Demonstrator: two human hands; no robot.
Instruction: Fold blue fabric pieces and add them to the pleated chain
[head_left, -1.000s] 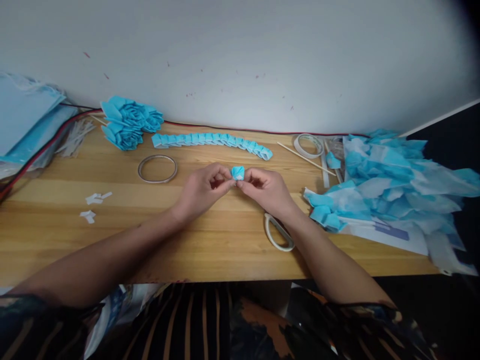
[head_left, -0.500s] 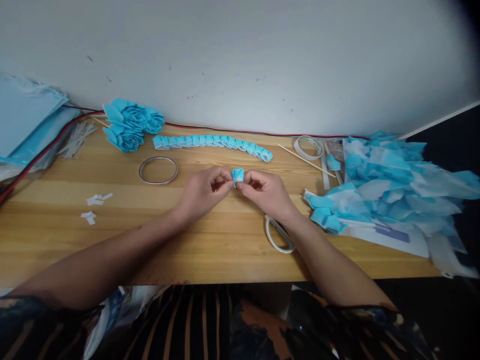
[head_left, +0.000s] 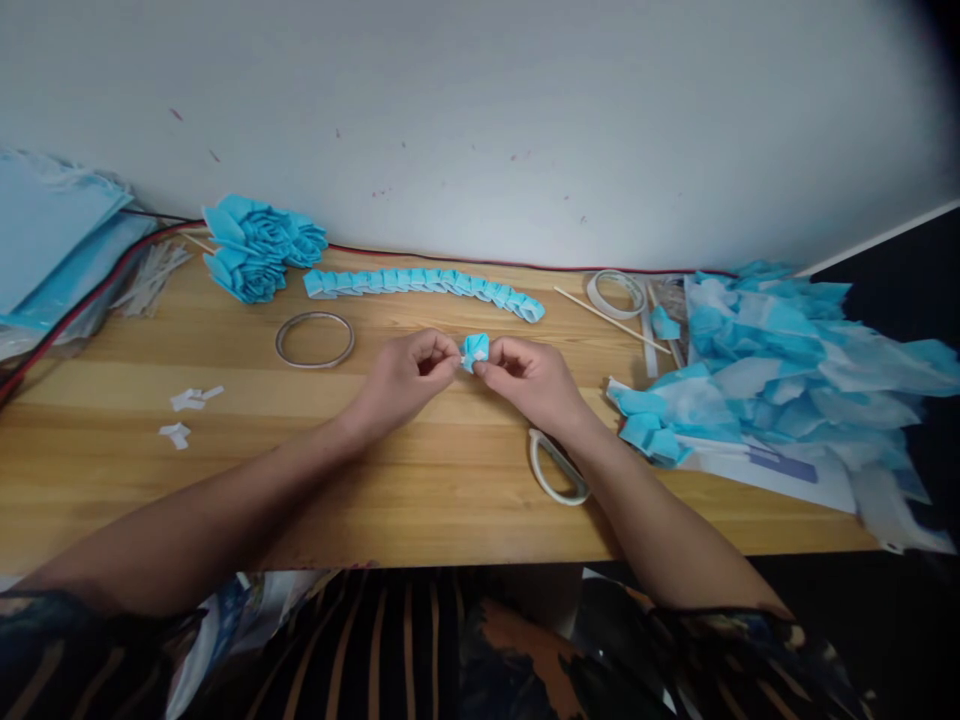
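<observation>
Above the middle of the wooden table, my right hand (head_left: 534,380) pinches a small folded blue paper petal (head_left: 475,348) between thumb and fingers. My left hand (head_left: 411,378) is closed in a pinch at the petal's left edge, where a tiny white strip shows at the fingertips. What that strip is attached to is too small to tell. Behind both hands lies a long row of overlapping folded blue petals (head_left: 424,281). A roll of tape (head_left: 538,470) rests partly under my right wrist.
Blue paper flowers (head_left: 255,245) lie at the back left, near a tape ring (head_left: 277,340) and white scraps (head_left: 176,434). A pile of blue and white sheets (head_left: 795,350) covers the right side. A stick (head_left: 611,318) and another tape roll (head_left: 592,295) lie behind my right hand.
My left fingertips have drawn slightly left, away from the blue petal, and a tiny white strip now shows between them. The petal has tilted a little in my right hand.
</observation>
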